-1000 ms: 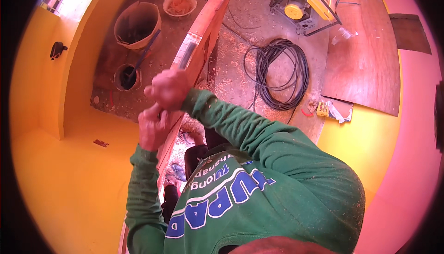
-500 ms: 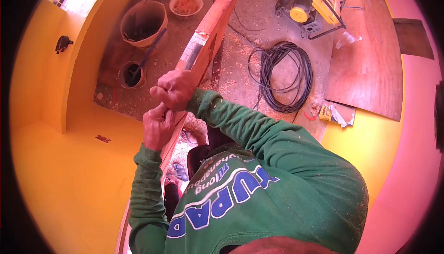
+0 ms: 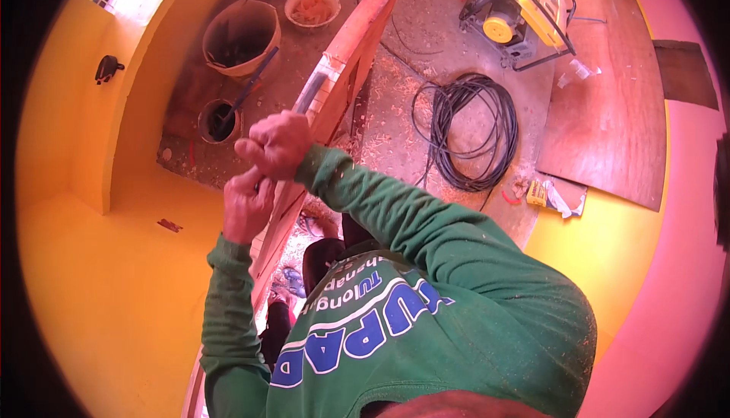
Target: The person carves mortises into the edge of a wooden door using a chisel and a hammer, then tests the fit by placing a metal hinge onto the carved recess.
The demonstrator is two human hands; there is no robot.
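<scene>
A long reddish wooden door or panel (image 3: pixel 353 45) stands on edge and runs from the upper middle down past my left side. On its narrow top edge lies the dark flat blade of a chisel-like tool (image 3: pixel 309 92). My right hand (image 3: pixel 281 144) is closed around the blade's near end. Just below it, my left hand (image 3: pixel 249 203) is wrapped around what appears to be the handle, mostly hidden by the fingers. A pale, freshly cut patch (image 3: pixel 328 66) shows on the edge by the blade tip.
Left of the panel stand a large bucket (image 3: pixel 268 31), a smaller pot (image 3: pixel 208 123) and a basin (image 3: pixel 312 20). To the right are a coiled black cable (image 3: pixel 506 133), a yellow generator (image 3: pixel 540 19) and a plywood sheet (image 3: pixel 608 106). Wood shavings litter the floor.
Both hands and the tool have shifted a little left and back toward me along the panel's edge, both still closed. The whole view has moved slightly.
</scene>
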